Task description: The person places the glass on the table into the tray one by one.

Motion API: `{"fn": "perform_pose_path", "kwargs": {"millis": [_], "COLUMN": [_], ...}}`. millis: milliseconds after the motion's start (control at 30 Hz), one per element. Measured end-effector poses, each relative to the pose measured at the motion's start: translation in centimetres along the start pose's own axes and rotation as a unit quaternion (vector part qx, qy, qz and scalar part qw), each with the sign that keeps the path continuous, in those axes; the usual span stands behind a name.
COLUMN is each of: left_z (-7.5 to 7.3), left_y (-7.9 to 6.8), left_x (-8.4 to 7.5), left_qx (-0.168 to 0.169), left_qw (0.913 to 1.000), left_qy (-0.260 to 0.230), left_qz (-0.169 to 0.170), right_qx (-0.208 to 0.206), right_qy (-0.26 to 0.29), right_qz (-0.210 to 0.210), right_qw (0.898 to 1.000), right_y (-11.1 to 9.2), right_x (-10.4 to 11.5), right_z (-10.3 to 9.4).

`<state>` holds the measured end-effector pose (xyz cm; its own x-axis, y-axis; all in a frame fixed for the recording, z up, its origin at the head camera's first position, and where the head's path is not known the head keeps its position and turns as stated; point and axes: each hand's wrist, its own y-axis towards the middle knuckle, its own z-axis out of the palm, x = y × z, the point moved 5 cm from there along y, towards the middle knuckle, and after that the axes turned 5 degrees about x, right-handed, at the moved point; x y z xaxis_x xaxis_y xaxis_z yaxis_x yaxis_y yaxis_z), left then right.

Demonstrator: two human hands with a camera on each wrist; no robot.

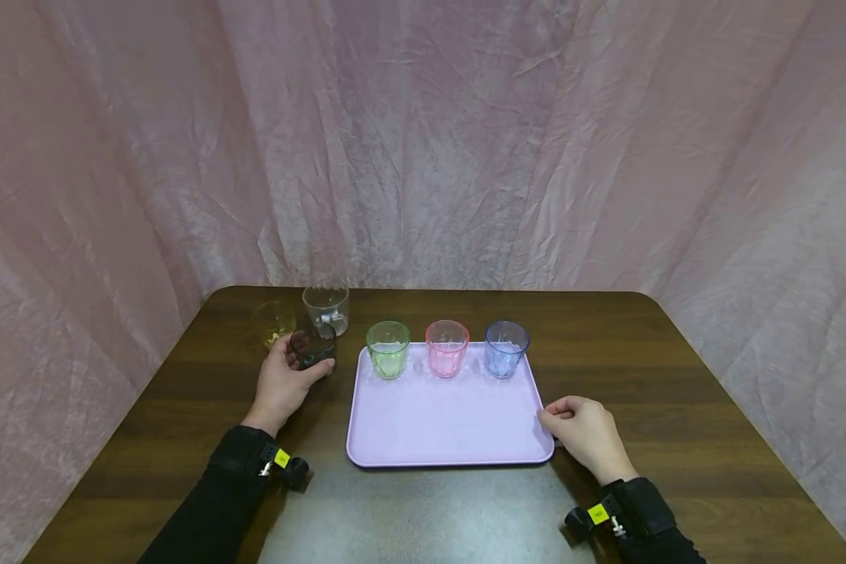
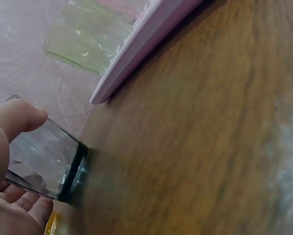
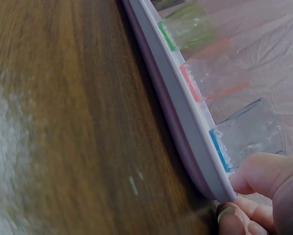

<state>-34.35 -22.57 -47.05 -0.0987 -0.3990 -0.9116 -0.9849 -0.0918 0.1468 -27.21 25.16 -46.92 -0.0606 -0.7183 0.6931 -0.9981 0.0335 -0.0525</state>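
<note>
To the left of the lilac tray (image 1: 451, 423), a yellow glass (image 1: 273, 318) was partly hidden behind the fingers of the left hand (image 1: 282, 384), and a clear glass (image 1: 327, 301) was seen beyond the tray's far left corner, its lower part overlapped by a dark glass (image 1: 315, 342). That dark glass was gripped between the left thumb and fingers, just left of the tray. The tray's right edge was pinched by the right hand (image 1: 587, 435), thumb above and fingers beneath. Along the tray's far edge, a green glass (image 1: 388, 354), a pink glass (image 1: 446, 352) and a blue glass (image 1: 505, 352) were held upright in a row, set apart from one another. The tray was supported by a wooden table (image 1: 677, 376), backed by a pink curtain (image 1: 423, 157). On each wrist camera (image 1: 295, 473) a yellow label (image 1: 282, 458) was carried, its print too small to be read.
</note>
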Motion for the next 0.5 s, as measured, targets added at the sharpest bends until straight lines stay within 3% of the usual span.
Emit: {"fn": "perform_pose_path", "kwargs": {"millis": [500], "left_z": [-0.29], "left_y": [-0.93], "left_x": [-0.95], "left_qx": [0.015], "left_qw": [0.9997], "left_qy": [0.005], "left_qz": [0.016], "right_qx": [-0.004], "right_qy": [0.000], "right_qz": [-0.001], "right_qw": [1.000], "right_y": [0.03], "right_x": [0.04], "right_z": [-0.05]}}
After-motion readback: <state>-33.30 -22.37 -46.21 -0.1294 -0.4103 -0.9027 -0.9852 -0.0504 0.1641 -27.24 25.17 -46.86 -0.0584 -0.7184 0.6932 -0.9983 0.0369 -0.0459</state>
